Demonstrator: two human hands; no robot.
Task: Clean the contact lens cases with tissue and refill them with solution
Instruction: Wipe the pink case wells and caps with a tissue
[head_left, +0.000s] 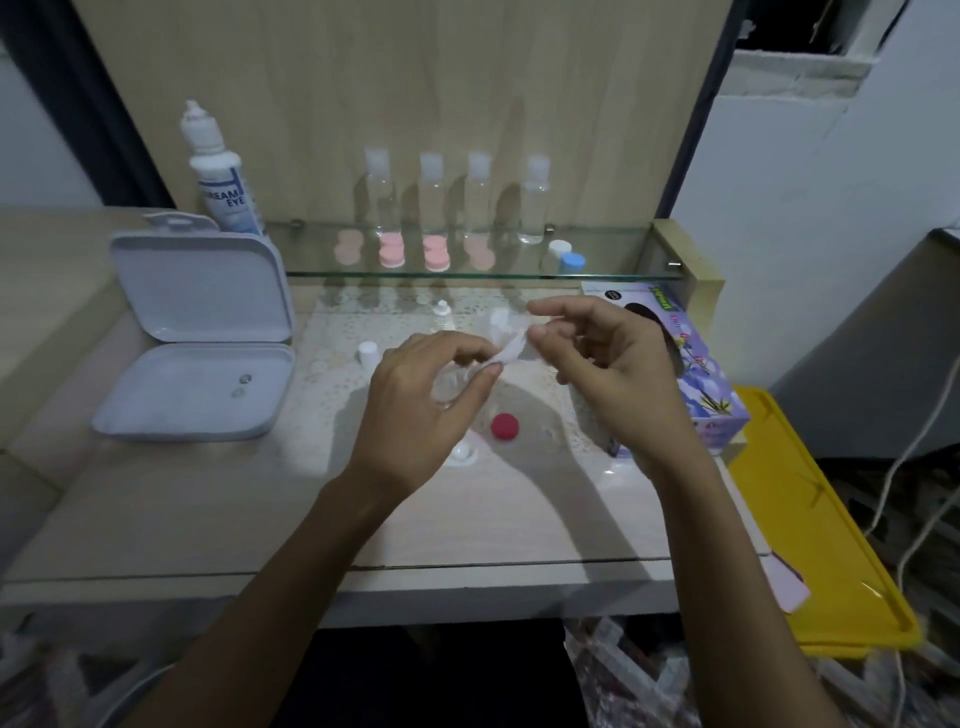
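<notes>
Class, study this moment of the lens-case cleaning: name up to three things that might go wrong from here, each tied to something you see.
1. The red cap and white cap lie loose on the table just below the hands; a forearm could knock them off.
2. The small dropper bottle stands right behind the tissue that the left hand and right hand hold; it might tip.
3. The thin tissue could tear, leaving lint.

— Where does the single view look from?
— From the person's head, facing forward and down onto the surface (208, 519), wide-angled.
— How near?
— Close: both forearms reach in from the bottom edge, and the fingers (558, 345) sit mid-frame. Beyond the fingers rises the glass shelf (322, 260).
</notes>
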